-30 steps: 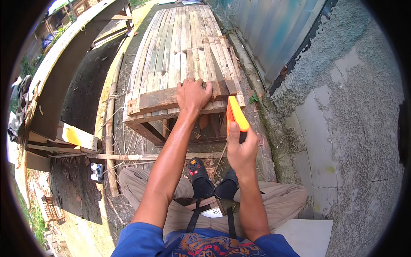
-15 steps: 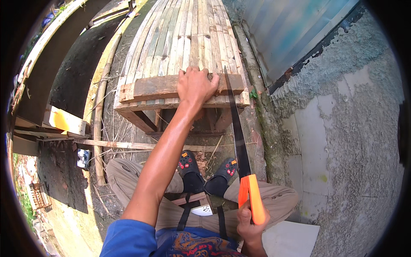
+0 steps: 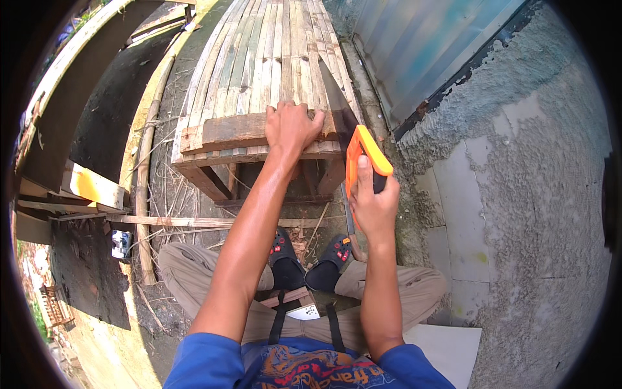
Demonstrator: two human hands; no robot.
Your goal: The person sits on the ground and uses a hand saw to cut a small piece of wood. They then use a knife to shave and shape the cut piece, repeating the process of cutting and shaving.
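A reddish-brown wooden plank (image 3: 234,132) lies crosswise on the near end of a bamboo-slat bench (image 3: 262,71). My left hand (image 3: 289,128) grips it right of its middle, palm on top and fingers bent over the far edge. In my right hand (image 3: 376,206) is a handsaw (image 3: 371,144) with an orange and black handle, the fingers closed round the grip. Its dark blade points away from me, crossing at the plank's right end, with the tip over the bench slats. Whether the teeth touch the wood I cannot tell.
A rough grey wall (image 3: 512,214) and a blue corrugated metal sheet (image 3: 434,58) stand close on the right. To the left are a bamboo pole (image 3: 144,175) and timber pieces (image 3: 94,185). A thin strip of wood (image 3: 175,221) lies across the ground before my feet.
My right hand has pushed the handsaw forward and up, from near my lap to beside the plank's right end. The left hand still holds the plank in place.
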